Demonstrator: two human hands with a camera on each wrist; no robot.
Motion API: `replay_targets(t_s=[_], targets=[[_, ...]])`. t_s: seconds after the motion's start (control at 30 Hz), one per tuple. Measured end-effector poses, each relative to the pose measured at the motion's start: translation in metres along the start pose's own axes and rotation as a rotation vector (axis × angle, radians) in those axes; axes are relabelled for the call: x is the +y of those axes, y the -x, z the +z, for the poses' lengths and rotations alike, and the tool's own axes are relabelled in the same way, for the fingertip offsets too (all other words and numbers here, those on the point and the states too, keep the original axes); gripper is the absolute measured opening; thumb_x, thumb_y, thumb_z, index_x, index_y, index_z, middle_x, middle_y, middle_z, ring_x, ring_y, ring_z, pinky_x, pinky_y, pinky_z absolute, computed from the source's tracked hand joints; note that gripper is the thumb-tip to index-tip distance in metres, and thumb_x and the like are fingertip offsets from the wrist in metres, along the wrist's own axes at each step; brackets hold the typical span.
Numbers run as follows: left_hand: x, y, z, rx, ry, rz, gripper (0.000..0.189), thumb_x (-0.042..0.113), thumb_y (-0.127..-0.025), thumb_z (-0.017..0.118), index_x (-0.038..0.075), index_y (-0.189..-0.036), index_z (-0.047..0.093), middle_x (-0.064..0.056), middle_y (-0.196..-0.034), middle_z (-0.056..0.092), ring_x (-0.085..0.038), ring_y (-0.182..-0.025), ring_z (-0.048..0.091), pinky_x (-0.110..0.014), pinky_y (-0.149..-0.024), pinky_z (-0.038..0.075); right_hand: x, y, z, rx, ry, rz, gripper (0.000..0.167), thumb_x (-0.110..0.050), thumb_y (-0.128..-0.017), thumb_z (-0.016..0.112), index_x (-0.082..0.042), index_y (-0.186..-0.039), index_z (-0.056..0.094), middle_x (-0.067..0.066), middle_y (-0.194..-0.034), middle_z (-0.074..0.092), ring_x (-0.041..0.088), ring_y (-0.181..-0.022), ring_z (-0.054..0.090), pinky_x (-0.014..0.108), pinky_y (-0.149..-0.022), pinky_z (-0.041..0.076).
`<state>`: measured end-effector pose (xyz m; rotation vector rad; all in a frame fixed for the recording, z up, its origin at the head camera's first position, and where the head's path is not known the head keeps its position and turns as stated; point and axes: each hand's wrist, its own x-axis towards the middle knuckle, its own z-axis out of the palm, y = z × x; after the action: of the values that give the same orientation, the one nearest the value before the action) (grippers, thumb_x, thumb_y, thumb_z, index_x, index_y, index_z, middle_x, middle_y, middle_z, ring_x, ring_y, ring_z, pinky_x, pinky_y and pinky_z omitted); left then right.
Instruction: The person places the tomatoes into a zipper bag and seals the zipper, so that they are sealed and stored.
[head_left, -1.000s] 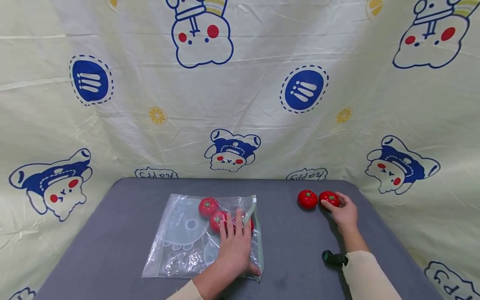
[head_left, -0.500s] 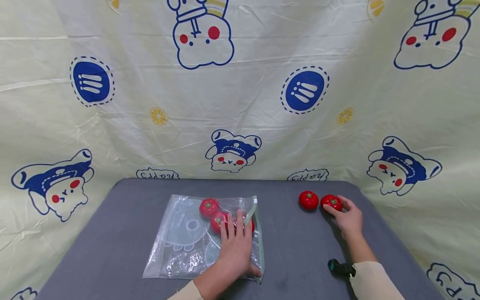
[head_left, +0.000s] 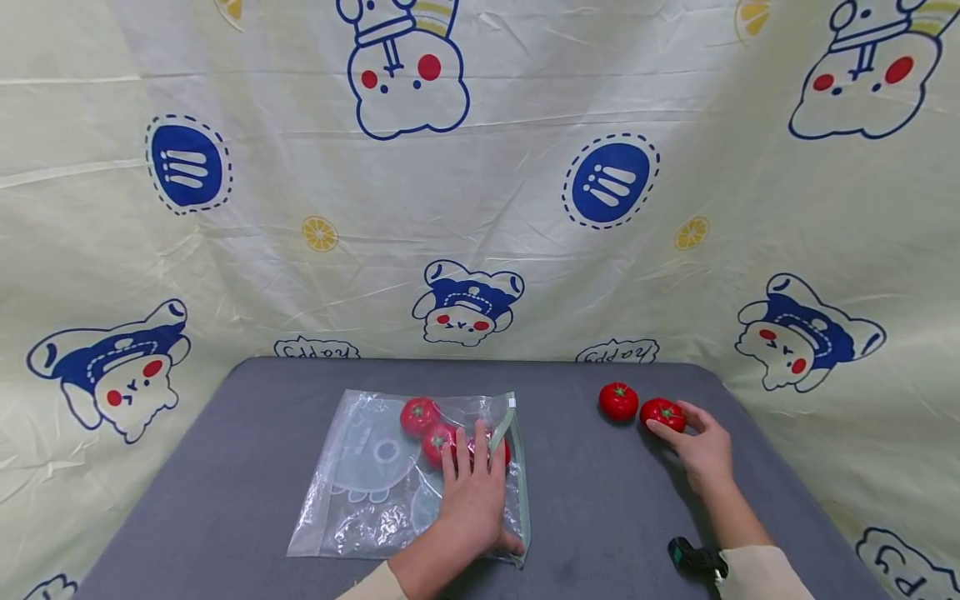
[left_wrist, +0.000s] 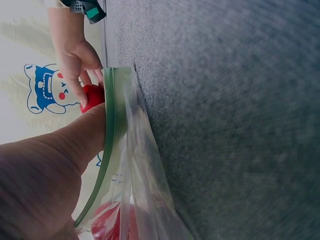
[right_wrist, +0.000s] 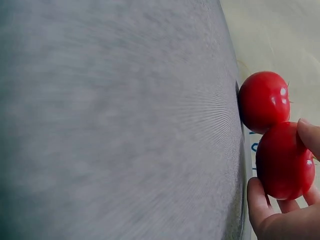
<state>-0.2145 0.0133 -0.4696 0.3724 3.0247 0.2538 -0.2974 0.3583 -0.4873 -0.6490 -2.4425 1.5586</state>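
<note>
A clear zip bag [head_left: 352,525] with a pale green zip edge lies on the table, holding several red tomatoes [head_left: 420,416]. My left hand [head_left: 472,504] rests on the bag near its zip side, fingers spread and fairly straight over the tomatoes, partly hiding them. In the left wrist view the green zip strip [left_wrist: 109,130] stands up beside that hand. At the far right, my right hand [head_left: 705,450] grips a red tomato [head_left: 662,413] between thumb and fingers. Another tomato [head_left: 618,402] sits just left of it; in the right wrist view the two look close together, perhaps touching.
The grey table [head_left: 585,500] has its far edge just behind the loose tomatoes. A pale patterned curtain [head_left: 525,192] hangs behind and at the sides. A dark wrist device [head_left: 693,557] is strapped by the right sleeve.
My right hand has shifted slightly right and nearer to me, with the gripped tomato moving a little the same way. The left hand and the bag stay in place.
</note>
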Motion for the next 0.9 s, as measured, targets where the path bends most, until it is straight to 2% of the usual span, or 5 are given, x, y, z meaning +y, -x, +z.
replay_targets(t_s=[0.1, 0.2, 0.7, 0.77, 0.9], targets=[[0.0, 0.0, 0.0, -0.004, 0.005, 0.0, 0.129, 0.056, -0.054, 0.095, 0.017, -0.159, 0.033, -0.014, -0.172, 0.011, -0.046, -0.158, 0.009, -0.064, -0.126, 0.014, 0.0, 0.005, -0.002, -0.028, -0.007, 0.011, 0.087, -0.039, -0.089, 0.08, -0.012, -0.159, 0.037, 0.022, -0.164, 0.032, 0.04, -0.15, 0.027, 0.053, -0.114, 0.042], [0.0, 0.0, -0.001, -0.01, 0.008, -0.001, 0.129, 0.056, -0.054, 0.096, 0.017, -0.16, 0.032, -0.014, -0.173, 0.011, -0.046, -0.158, 0.008, -0.064, -0.126, 0.013, 0.0, 0.01, -0.002, -0.048, -0.008, 0.015, 0.089, -0.039, -0.089, 0.081, -0.012, -0.16, 0.035, 0.023, -0.166, 0.029, 0.043, -0.151, 0.024, 0.058, -0.118, 0.037], [0.002, 0.001, -0.003, -0.022, 0.024, -0.013, 0.129, 0.053, -0.055, 0.096, 0.016, -0.159, 0.031, -0.014, -0.172, 0.011, -0.045, -0.158, 0.008, -0.064, -0.126, 0.013, 0.001, 0.029, 0.001, -0.127, -0.01, 0.033, 0.094, -0.042, -0.083, 0.086, -0.01, -0.158, 0.038, 0.024, -0.162, 0.035, 0.041, -0.148, 0.026, 0.054, -0.117, 0.036], [0.001, 0.001, -0.003, -0.022, 0.024, -0.013, 0.129, 0.053, -0.055, 0.096, 0.016, -0.159, 0.031, -0.014, -0.172, 0.011, -0.045, -0.158, 0.008, -0.064, -0.126, 0.013, 0.0, 0.032, 0.001, -0.142, -0.009, 0.032, 0.095, -0.044, -0.082, 0.086, -0.01, -0.157, 0.039, 0.023, -0.161, 0.036, 0.039, -0.147, 0.028, 0.049, -0.112, 0.04], [0.001, 0.001, -0.004, -0.019, 0.033, -0.012, 0.129, 0.053, -0.054, 0.096, 0.015, -0.159, 0.032, -0.014, -0.172, 0.011, -0.045, -0.158, 0.008, -0.064, -0.126, 0.012, -0.002, 0.04, 0.003, -0.165, 0.0, 0.016, 0.095, -0.045, -0.079, 0.088, -0.011, -0.155, 0.042, 0.02, -0.159, 0.041, 0.034, -0.14, 0.04, 0.022, -0.092, 0.047]])
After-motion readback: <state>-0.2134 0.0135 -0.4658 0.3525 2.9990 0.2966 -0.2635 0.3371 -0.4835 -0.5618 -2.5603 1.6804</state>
